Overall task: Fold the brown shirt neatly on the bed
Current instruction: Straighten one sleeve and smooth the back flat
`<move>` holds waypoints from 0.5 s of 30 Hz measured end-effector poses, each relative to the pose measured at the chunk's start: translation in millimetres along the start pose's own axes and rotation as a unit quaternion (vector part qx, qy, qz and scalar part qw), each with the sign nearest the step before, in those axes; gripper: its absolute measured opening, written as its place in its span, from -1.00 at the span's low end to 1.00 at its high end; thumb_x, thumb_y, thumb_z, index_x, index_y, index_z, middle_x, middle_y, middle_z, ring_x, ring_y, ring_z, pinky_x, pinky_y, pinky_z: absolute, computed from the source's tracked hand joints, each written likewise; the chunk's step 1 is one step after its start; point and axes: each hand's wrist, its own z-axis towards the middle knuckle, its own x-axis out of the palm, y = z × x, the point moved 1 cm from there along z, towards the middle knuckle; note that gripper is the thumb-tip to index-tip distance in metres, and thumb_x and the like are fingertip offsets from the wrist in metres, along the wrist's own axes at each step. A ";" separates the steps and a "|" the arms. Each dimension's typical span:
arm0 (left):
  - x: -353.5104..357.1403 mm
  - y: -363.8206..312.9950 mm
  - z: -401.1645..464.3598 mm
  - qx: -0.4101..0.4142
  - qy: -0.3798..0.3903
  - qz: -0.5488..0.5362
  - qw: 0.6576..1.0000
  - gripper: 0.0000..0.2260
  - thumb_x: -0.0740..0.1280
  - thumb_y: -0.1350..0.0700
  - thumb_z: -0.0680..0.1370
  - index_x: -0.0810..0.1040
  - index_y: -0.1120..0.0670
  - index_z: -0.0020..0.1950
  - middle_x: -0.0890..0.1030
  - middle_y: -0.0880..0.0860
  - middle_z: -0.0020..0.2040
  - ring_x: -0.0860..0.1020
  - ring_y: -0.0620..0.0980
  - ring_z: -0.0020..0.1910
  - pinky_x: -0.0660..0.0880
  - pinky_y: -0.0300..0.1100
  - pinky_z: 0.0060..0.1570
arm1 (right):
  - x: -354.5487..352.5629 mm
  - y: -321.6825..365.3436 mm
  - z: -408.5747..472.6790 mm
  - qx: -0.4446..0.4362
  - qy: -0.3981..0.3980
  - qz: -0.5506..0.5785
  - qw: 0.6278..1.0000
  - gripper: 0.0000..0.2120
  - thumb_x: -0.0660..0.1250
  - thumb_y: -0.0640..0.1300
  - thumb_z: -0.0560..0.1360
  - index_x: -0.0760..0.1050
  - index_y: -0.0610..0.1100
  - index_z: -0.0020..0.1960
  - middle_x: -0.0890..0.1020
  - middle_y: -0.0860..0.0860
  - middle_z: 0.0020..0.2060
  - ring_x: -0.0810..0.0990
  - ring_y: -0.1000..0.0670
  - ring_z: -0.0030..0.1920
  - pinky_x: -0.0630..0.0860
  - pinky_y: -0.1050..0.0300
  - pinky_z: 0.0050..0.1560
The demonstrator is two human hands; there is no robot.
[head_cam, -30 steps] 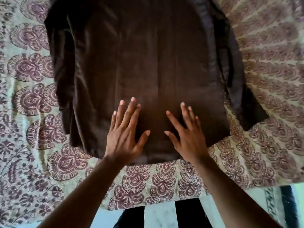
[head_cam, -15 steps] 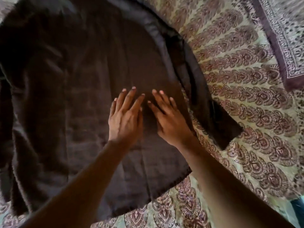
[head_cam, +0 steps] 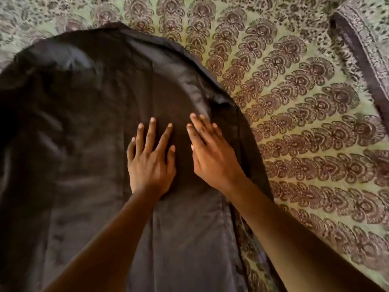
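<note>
- Both hands flat on the brown shirt (head_cam: 88, 127), fingers spread, gripping nothing.
- Right hand (head_cam: 212, 153) nearer the folded right edge than left hand (head_cam: 150, 163); the shirt's length runs away from the person.

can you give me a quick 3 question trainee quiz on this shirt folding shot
1. True or false: both hands lie flat, fingers spread, on the brown shirt.
2. Which hand is nearer the shirt's folded edge beside the patterned bedsheet? A) left hand B) right hand
3. Fill in: neither hand is ____ any fabric; the palms only press down.

Key
1. True: the left hand and right hand rest open, side by side, on the cloth.
2. B: its fingertips reach the edge fold.
3. gripping
</note>
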 end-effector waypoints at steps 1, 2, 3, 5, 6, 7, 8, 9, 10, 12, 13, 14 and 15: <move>0.5 0.7 1.3 -0.004 -0.003 0.007 1.000 -0.49 0.03 -0.18 0.68 0.15 -0.20 0.65 0.06 -0.04 0.69 0.01 0.06 0.68 0.13 0.10 0.57 | 0.9 -2.1 23.7 -0.042 0.012 -0.002 0.999 -0.49 0.16 -0.11 0.65 0.32 -0.24 0.56 0.23 -0.15 0.62 0.15 -0.15 0.64 0.14 -0.14 0.61; 0.9 1.2 2.0 -0.008 -0.003 0.011 1.000 -0.48 0.03 -0.18 0.67 0.14 -0.18 0.65 0.04 -0.05 0.70 0.00 0.05 0.68 0.12 0.10 0.58 | 3.6 -5.2 47.9 -0.077 0.037 -0.004 0.996 -0.49 0.16 -0.08 0.66 0.30 -0.21 0.58 0.24 -0.14 0.62 0.15 -0.14 0.64 0.13 -0.16 0.61; 1.5 0.8 2.3 -0.010 -0.002 0.013 1.000 -0.48 0.04 -0.17 0.67 0.13 -0.17 0.66 0.03 -0.05 0.70 -0.01 0.04 0.68 0.11 0.10 0.59 | 8.3 -10.4 70.3 -0.101 0.069 -0.013 0.992 -0.48 0.16 -0.03 0.67 0.28 -0.16 0.59 0.24 -0.12 0.62 0.15 -0.14 0.64 0.13 -0.20 0.61; 1.4 -1.2 2.1 -0.008 0.000 0.021 1.000 -0.47 0.05 -0.16 0.67 0.12 -0.16 0.66 0.02 -0.06 0.70 -0.01 0.03 0.68 0.09 0.10 0.59 | 16.3 -26.5 106.4 -0.112 0.100 -0.039 0.988 -0.44 0.12 0.13 0.67 0.27 -0.07 0.61 0.24 -0.08 0.62 0.18 -0.13 0.63 0.15 -0.26 0.58; 1.3 -1.2 3.2 -0.012 0.003 0.024 1.000 -0.46 0.05 -0.16 0.67 0.12 -0.15 0.66 0.02 -0.06 0.70 0.00 0.04 0.68 0.09 0.10 0.59 | 17.8 -36.5 122.6 -0.100 0.090 -0.050 0.990 -0.41 0.10 0.20 0.66 0.27 -0.05 0.61 0.25 -0.07 0.62 0.20 -0.13 0.62 0.16 -0.26 0.57; 0.7 -1.2 4.5 -0.015 0.006 0.026 1.000 -0.46 0.06 -0.16 0.67 0.10 -0.15 0.67 0.02 -0.05 0.70 0.00 0.04 0.68 0.09 0.10 0.59 | 17.7 -46.0 136.4 -0.076 0.080 -0.055 0.992 -0.39 0.08 0.23 0.65 0.28 -0.05 0.61 0.26 -0.06 0.62 0.22 -0.12 0.62 0.17 -0.26 0.56; 0.4 -0.9 5.1 -0.016 0.010 0.029 0.999 -0.46 0.06 -0.16 0.67 0.09 -0.15 0.67 0.01 -0.05 0.70 0.00 0.05 0.68 0.09 0.10 0.59 | 16.1 -52.3 147.3 -0.046 0.078 -0.053 0.994 -0.39 0.08 0.22 0.66 0.27 -0.08 0.61 0.25 -0.06 0.62 0.21 -0.10 0.62 0.17 -0.26 0.57; 0.4 -0.6 4.6 -0.018 0.014 0.030 0.999 -0.45 0.06 -0.16 0.68 0.08 -0.15 0.67 0.01 -0.05 0.70 0.00 0.05 0.68 0.09 0.10 0.60 | 15.0 -56.0 155.7 -0.025 0.081 -0.041 0.996 -0.42 0.08 0.17 0.68 0.27 -0.10 0.60 0.23 -0.05 0.63 0.18 -0.07 0.63 0.16 -0.26 0.57; 0.4 -0.8 3.9 -0.014 0.016 0.031 0.999 -0.45 0.06 -0.16 0.68 0.07 -0.15 0.67 0.01 -0.05 0.70 -0.01 0.05 0.68 0.09 0.09 0.60 | 12.4 -57.5 160.5 -0.014 0.082 -0.018 0.996 -0.46 0.08 0.12 0.70 0.29 -0.11 0.59 0.22 -0.05 0.63 0.16 -0.07 0.63 0.14 -0.26 0.58; -0.5 -0.1 4.1 -0.009 0.019 0.033 0.999 -0.45 0.06 -0.15 0.68 0.08 -0.14 0.67 0.01 -0.05 0.70 0.00 0.06 0.68 0.08 0.09 0.59 | 2.7 -54.5 157.4 -0.018 0.058 0.053 0.997 -0.55 0.12 0.00 0.71 0.37 -0.12 0.54 0.26 -0.12 0.61 0.21 -0.12 0.61 0.20 -0.22 0.56; -1.1 -0.2 4.4 -0.009 0.020 0.032 0.999 -0.45 0.07 -0.15 0.68 0.09 -0.14 0.67 0.01 -0.05 0.70 0.00 0.06 0.68 0.09 0.09 0.59 | -3.0 -55.4 147.9 -0.015 0.014 0.078 0.997 -0.59 0.15 -0.04 0.70 0.43 -0.13 0.50 0.33 -0.15 0.57 0.29 -0.15 0.58 0.28 -0.17 0.53; -1.3 -0.7 4.6 -0.010 0.022 0.032 0.999 -0.45 0.08 -0.14 0.68 0.09 -0.13 0.67 0.02 -0.04 0.70 0.01 0.07 0.68 0.09 0.09 0.59 | -10.4 -57.2 133.5 0.013 -0.043 0.091 0.995 -0.63 0.19 -0.08 0.68 0.48 -0.15 0.44 0.42 -0.16 0.51 0.39 -0.16 0.51 0.38 -0.10 0.47; -1.3 -1.1 4.8 -0.010 0.023 0.034 0.999 -0.45 0.08 -0.14 0.68 0.10 -0.13 0.67 0.02 -0.04 0.70 0.01 0.07 0.68 0.10 0.10 0.58 | -16.1 -62.3 113.9 0.068 -0.098 0.103 0.987 -0.67 0.23 -0.11 0.65 0.53 -0.17 0.37 0.51 -0.16 0.42 0.48 -0.16 0.43 0.45 -0.04 0.40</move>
